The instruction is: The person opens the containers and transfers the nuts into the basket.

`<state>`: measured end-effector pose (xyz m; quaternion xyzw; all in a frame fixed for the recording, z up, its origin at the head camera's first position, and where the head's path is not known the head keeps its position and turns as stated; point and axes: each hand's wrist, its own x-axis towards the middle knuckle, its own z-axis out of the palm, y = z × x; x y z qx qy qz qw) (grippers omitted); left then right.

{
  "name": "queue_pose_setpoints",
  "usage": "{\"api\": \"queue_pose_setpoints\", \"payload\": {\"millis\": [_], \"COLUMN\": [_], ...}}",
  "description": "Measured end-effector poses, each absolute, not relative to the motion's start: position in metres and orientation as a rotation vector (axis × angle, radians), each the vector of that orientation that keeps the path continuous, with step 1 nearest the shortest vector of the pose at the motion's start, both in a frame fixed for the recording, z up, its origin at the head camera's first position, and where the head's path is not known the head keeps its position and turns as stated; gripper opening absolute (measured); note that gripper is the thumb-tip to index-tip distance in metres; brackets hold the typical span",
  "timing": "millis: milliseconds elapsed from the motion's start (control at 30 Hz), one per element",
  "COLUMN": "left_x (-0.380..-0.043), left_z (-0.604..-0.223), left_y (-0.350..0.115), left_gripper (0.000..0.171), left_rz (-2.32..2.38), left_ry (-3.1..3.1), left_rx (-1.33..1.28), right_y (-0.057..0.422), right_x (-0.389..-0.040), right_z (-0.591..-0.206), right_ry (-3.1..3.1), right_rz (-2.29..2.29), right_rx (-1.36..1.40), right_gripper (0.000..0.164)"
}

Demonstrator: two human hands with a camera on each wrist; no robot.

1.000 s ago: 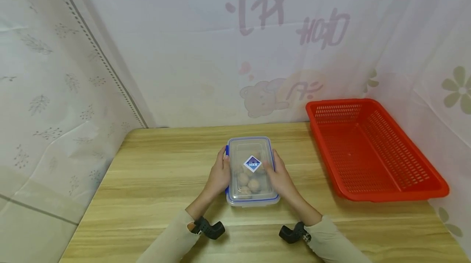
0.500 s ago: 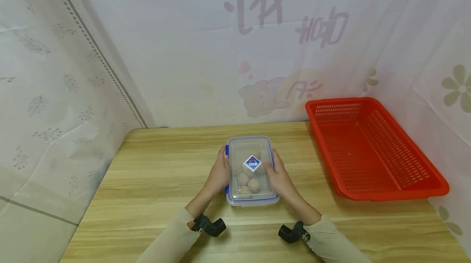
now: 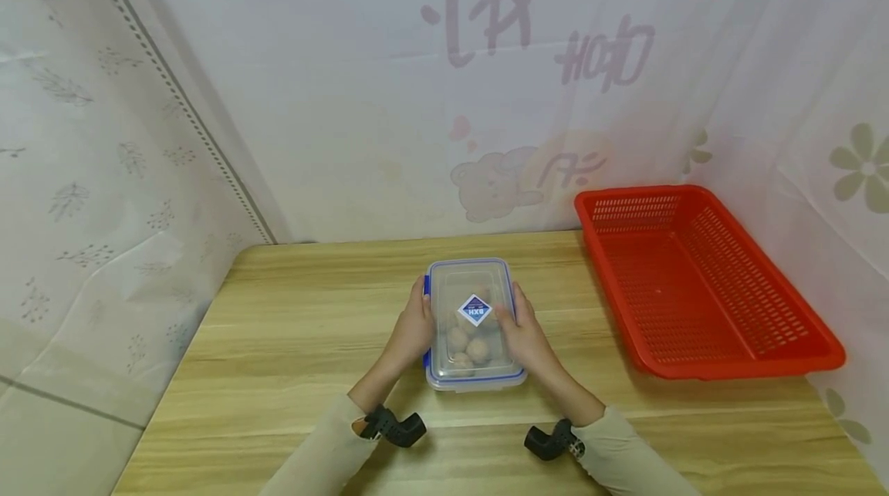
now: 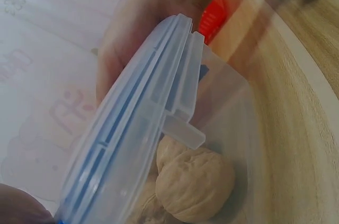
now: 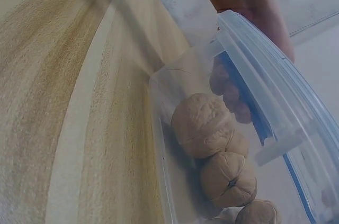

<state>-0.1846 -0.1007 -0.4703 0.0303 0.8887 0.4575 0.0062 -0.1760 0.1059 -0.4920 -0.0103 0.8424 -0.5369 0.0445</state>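
Note:
A clear plastic food container (image 3: 468, 280) with a blue-edged lid and a diamond-shaped label (image 3: 475, 310) sits on the wooden table. Several walnuts (image 5: 228, 179) show through its walls, most of them toward the near end. My left hand (image 3: 412, 328) grips the left long side, by a blue latch. On the opposite side my right hand (image 3: 525, 335) holds the container, its thumb on the lid. A clear latch flap (image 4: 180, 123) juts from the near end in the left wrist view; whether it is fastened I cannot tell. The fingers under the container's sides are partly hidden.
A red plastic basket (image 3: 736, 367) with slotted walls stands at the right on the wood-grain table (image 3: 312, 326). Printed curtains (image 3: 347, 133) hang behind the table and at both sides. Black cameras (image 3: 401, 429) sit on both wrists.

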Motion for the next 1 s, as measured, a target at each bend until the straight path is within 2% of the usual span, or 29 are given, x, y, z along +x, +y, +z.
{"api": "queue_pose_setpoints", "payload": {"millis": [600, 1000], "left_x": [-0.186, -0.187], "left_z": [-0.482, -0.499], "left_y": [-0.107, -0.111], "left_gripper": [0.050, 0.048], "left_rz": [1.528, 1.941], "left_ry": [2.723, 2.309], "left_rx": [0.017, -0.071], "right_y": [0.106, 0.107], "right_x": [-0.177, -0.176], "right_z": [-0.492, -0.492], "right_ry": [2.556, 2.530], "right_rz": [-1.633, -1.647], "right_rx": [-0.035, -0.033], "right_gripper": [0.066, 0.067]}}
